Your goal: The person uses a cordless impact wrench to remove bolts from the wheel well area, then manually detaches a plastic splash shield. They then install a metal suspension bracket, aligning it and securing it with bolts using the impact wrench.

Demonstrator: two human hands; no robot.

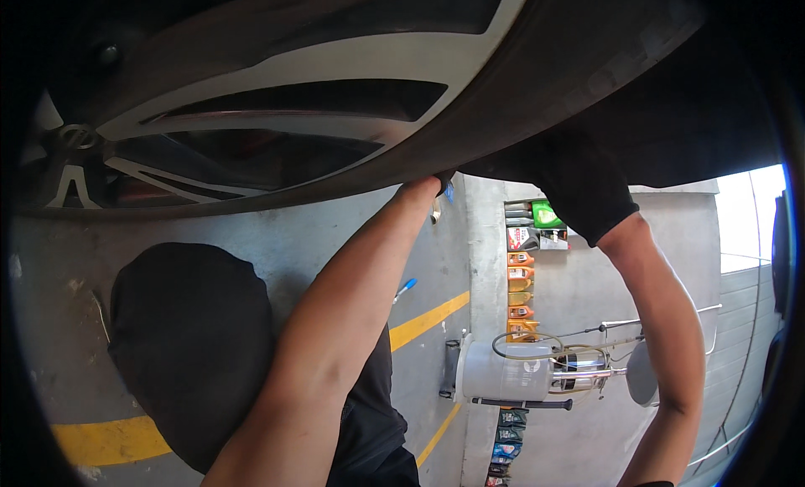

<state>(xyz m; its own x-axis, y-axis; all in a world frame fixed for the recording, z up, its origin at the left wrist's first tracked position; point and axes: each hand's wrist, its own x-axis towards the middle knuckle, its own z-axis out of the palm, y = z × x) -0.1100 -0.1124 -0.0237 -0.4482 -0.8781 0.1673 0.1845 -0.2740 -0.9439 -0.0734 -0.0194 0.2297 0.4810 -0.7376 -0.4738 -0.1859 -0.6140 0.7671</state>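
Note:
A car wheel with a silver-and-black spoked rim (352, 63) and a dark tyre (537, 76) fills the upper part of the view. My left hand (445, 180) reaches up to the tyre's lower edge; only its wrist and a bit of dark glove show, and the tyre hides its fingers. My right hand (587, 185), in a black glove, is raised to the dark surface beside the tyre. Its fingers merge into the shadow there, so I cannot make out whether they grip anything.
Yellow lines cross the grey floor (335, 223), where a blue-tipped stick-like object (405, 288) lies. A grey tank (507, 369) with hoses stands by the wall. Colourful bottles (521, 286) line the wall's foot. My dark-clothed knee (193, 344) is at lower left.

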